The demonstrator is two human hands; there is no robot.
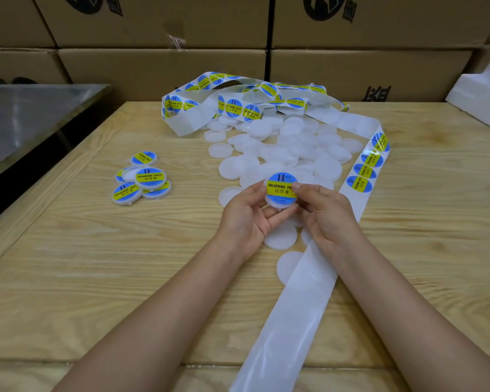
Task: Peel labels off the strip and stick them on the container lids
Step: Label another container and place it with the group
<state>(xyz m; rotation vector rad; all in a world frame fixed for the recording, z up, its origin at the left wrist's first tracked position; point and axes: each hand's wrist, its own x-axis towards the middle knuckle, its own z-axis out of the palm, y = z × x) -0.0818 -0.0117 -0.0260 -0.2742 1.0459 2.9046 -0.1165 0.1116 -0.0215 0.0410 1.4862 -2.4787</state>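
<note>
Near the pale wooden tabletop's [96,264] left edge: six or so labelled round white plastic lids [142,182] are lying heaped, finished.
Left hand [246,219]: curled fingers are cradling one labelled lid [282,190] above the tabletop's middle.
Right hand [327,219]: thumb and fingertips are pinching that lid's right rim.
Far middle: a large pile of bare translucent lids [283,148] is waiting; most work is remaining.
Right side: the glossy white backing strip [294,306] is trailing, blue-and-yellow round labels [364,172] sitting unpeeled.
Brown cardboard boxes [164,72]: standing closed beyond the far edge, hiding contents.
</note>
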